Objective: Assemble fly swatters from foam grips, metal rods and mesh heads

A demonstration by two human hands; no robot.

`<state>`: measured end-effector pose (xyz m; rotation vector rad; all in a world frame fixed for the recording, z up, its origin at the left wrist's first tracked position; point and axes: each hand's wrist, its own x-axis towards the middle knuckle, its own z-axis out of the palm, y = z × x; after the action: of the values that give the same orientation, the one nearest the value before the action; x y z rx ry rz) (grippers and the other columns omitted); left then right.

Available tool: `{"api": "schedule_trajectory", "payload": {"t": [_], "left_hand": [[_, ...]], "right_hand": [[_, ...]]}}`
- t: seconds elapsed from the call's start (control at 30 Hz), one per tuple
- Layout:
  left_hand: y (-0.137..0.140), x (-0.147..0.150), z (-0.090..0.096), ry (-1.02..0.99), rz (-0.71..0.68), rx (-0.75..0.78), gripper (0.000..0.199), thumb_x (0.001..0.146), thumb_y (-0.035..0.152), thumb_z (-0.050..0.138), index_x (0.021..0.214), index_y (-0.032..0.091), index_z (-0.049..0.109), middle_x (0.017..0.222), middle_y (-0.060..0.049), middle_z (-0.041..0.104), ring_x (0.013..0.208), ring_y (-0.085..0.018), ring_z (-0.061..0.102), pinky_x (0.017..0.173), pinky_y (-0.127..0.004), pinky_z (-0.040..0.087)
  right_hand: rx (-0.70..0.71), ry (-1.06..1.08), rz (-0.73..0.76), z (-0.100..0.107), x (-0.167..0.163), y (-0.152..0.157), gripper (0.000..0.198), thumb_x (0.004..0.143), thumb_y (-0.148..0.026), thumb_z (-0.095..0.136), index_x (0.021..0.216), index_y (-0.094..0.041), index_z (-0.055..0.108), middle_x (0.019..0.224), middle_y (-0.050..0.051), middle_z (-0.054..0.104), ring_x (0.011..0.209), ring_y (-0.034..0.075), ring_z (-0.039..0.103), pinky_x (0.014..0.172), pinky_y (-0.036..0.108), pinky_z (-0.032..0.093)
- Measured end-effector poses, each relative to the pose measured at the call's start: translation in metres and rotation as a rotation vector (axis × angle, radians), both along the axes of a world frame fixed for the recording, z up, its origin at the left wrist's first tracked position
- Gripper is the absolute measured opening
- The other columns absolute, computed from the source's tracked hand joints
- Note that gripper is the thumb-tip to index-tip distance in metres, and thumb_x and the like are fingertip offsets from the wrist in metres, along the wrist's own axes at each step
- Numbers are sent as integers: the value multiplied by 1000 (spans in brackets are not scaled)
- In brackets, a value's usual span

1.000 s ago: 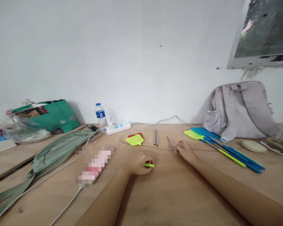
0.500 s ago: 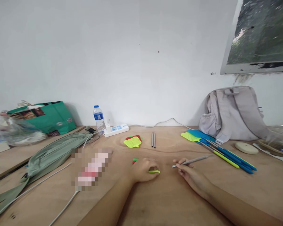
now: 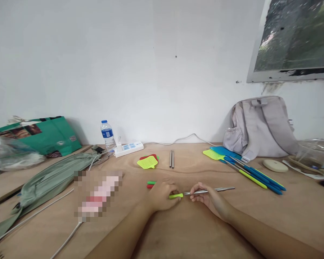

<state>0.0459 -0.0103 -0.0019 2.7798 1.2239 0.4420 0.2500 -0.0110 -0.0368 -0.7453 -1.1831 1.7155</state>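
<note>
My left hand [image 3: 162, 195] is closed around a yellow-green fly swatter handle [image 3: 176, 196] low over the table. In my right hand [image 3: 211, 197] is a thin metal rod [image 3: 225, 189], gripped between fingers and thumb. The rod's left end is at the handle's open end; whether it is inside, I cannot tell. A green handle [image 3: 151, 183] and a red handle [image 3: 150, 186] lie beside my left hand, partly hidden by it. Beyond my hands are stacked swatter heads, a yellow-green one [image 3: 147, 162] on top of a red one, and two metal rods [image 3: 171, 159] side by side.
Several swatters with blue handles [image 3: 268, 180] and yellow-green handles lie at right, before a grey backpack [image 3: 261, 126]. A round cream disc [image 3: 275, 165] lies nearby. At left are a power strip [image 3: 129, 149], a water bottle [image 3: 107, 133], a green-grey bag [image 3: 56, 176] and cables.
My right hand has moved left, bringing the rod's end to the yellow-green handle and levelling the rod. My left hand stays on the handle. The view has shifted slightly right.
</note>
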Motion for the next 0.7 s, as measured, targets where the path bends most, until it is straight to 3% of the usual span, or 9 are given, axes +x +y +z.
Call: {"api": "schedule_trajectory", "payload": {"t": [0.27,0.5,0.7], "left_hand": [[-1,5,-4,23,-57,40,17,82,33,45,78,19,55,78,-1,60,74,-16,54,64,-26,37],[-4,5,-1,-4,-89,24,23,89,31,34,88,19,54,85,-3,62,81,-17,54,74,-28,37],[-5,5,2,-62,-96,5,27,91,32,31,99,21,54,95,-2,63,83,-16,56,71,-25,38]], "right_hand": [[38,-27,49,2,0,1,31,70,-46,52,68,-17,61,71,4,59,66,16,54,67,32,40],[-10,31,24,3,4,2,22,74,-36,44,67,-18,56,67,2,54,64,15,54,66,30,40],[7,43,34,3,5,2,17,72,-34,43,70,-20,51,67,1,53,60,15,53,58,29,40]]}}
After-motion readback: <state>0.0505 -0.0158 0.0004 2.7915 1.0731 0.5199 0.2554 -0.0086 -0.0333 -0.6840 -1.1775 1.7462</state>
